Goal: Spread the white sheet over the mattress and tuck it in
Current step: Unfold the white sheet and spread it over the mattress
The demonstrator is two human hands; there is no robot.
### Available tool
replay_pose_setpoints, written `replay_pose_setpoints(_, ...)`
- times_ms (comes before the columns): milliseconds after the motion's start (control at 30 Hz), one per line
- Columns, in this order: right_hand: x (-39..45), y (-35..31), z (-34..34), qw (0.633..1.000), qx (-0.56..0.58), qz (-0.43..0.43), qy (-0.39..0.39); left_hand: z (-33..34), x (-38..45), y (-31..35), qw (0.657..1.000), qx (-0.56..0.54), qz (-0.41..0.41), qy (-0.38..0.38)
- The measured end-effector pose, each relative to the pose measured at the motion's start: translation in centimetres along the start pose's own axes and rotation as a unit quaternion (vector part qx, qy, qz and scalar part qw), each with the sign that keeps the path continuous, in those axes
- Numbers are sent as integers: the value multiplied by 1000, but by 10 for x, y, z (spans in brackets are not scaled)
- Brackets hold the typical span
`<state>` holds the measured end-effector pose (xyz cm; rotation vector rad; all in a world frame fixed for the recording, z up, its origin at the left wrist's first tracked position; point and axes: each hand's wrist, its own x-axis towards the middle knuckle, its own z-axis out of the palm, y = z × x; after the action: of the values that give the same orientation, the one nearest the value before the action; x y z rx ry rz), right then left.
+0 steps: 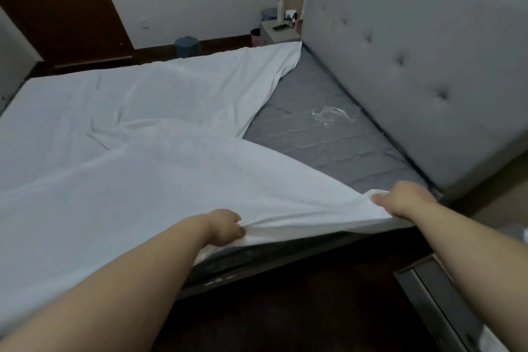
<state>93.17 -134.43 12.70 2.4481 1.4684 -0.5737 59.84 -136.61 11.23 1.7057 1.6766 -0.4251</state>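
Observation:
The white sheet point(137, 157) lies rumpled over most of the grey mattress point(323, 137). A strip of mattress along the headboard is bare, with a scrap of clear plastic point(331, 116) on it. My left hand point(225, 227) grips the sheet's near edge at the side of the bed. Farther right, my right hand point(403, 198) grips the sheet's near corner close to the headboard end. The sheet is pulled taut between both hands.
A padded grey headboard point(414, 66) stands on the right. A bedside table point(278, 33) with small items, a pink bin point(255, 37) and a blue bin point(187, 46) are at the far wall. A dark door point(57, 3) is far left. A drawer unit point(437, 294) stands near right.

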Motion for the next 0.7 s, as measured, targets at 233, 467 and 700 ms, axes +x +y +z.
replay_pose_setpoints(233,15,2,47,959,16,-42,-280,18,24,35,983,156,-47,-89)
replay_pose_setpoints(467,72,-27,63,966,12,-135,-219,-4,84,52,994,108,-12,-10)
replay_pose_setpoints(700,164,-75,69,974,27,-129,-187,-25,188,53,997,71,19,-34)
